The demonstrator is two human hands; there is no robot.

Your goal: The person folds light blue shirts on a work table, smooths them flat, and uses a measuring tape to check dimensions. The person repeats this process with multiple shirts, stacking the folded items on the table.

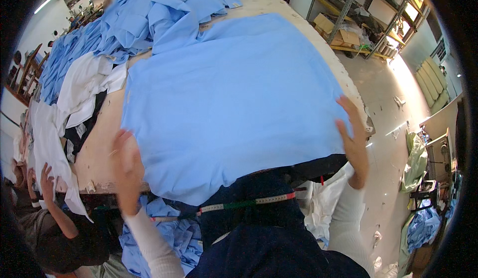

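Note:
A light blue fabric garment (231, 98) lies spread over the table (101, 143), its near edge hanging over the front. My left hand (127, 160) is at the garment's left edge, blurred, with its fingers apart. On the opposite side my right hand (353, 140) stands at the right edge, fingers apart and thumb up; whether either hand touches the cloth is hard to tell. Neither hand grips anything. A tape measure (246, 203) crosses my dark clothing at the waist.
Blue garments (130, 20) are heaped at the table's far left, beside white garments (82, 84). At the left edge a co-worker's hand (46, 184) is near white cloth. Metal shelving (341, 13) stands far right. More blue cloth (175, 237) lies below the table edge.

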